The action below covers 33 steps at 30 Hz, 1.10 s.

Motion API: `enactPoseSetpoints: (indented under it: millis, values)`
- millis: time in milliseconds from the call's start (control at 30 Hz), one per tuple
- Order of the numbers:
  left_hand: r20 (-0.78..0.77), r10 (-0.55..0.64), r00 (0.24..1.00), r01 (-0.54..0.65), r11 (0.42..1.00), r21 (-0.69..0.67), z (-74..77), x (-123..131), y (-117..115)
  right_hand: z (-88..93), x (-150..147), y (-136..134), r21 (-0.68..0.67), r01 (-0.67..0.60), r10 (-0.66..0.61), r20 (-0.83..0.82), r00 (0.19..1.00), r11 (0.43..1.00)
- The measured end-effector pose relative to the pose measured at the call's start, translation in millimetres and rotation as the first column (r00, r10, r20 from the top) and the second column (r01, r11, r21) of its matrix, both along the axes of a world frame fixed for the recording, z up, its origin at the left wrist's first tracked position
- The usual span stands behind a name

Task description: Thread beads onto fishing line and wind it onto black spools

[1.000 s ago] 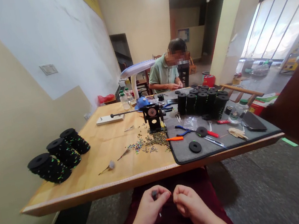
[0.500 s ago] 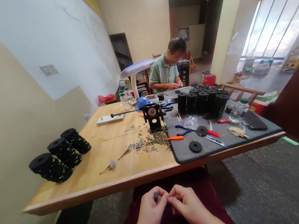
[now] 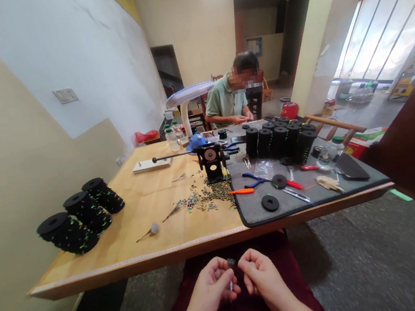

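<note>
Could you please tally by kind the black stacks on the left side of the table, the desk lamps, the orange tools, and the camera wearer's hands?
Black stacks: 3
Desk lamp: 1
Orange tool: 1
Wearer's hands, left hand and right hand: 2
Total: 7

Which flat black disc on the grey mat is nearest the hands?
The disc nearest the front edge of the grey mat; another disc, by the red handle, lies farther back.
</note>
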State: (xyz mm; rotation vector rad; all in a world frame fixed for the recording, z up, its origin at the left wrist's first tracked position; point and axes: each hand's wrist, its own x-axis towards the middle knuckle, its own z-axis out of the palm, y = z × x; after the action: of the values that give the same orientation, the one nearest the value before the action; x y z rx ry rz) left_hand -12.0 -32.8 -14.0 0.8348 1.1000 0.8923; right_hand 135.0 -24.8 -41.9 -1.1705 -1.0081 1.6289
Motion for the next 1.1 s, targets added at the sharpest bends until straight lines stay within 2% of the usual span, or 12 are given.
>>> enactPoseSetpoints:
  millis: [200, 467, 700, 867, 1100]
  values:
    - [0.026, -0.021, 0.999, 0.021, 1.0, 0.02, -2.5, 2.1, -0.6, 0.8, -1.7, 0.5, -0.008, -0.02, 0.02, 0.008, 1.0, 1.0]
    - [-0.026, -0.094, 0.995, 0.097, 0.986, 0.135, -4.3, 2.5, -0.6, -0.4, -4.1, 0.3, -0.001, -0.033, 0.033, -0.017, 0.999, 0.999]
    - [0.025, -0.124, 0.992, 0.121, 0.985, 0.124, -1.4, 4.8, -1.5, -0.1, -4.0, 0.3, 0.033, -0.042, 0.042, -0.007, 0.999, 0.999]
    - [0.106, -0.081, 0.991, 0.077, 0.996, 0.043, -4.6, 5.1, -2.3, 1.6, -3.2, 0.0, 0.048, -0.032, 0.031, 0.022, 0.999, 0.998]
    - [0.026, -0.015, 1.0, 0.015, 1.0, 0.017, -2.2, 6.8, -1.4, 1.5, -0.8, -0.4, -0.019, -0.061, 0.062, 0.039, 0.997, 0.998]
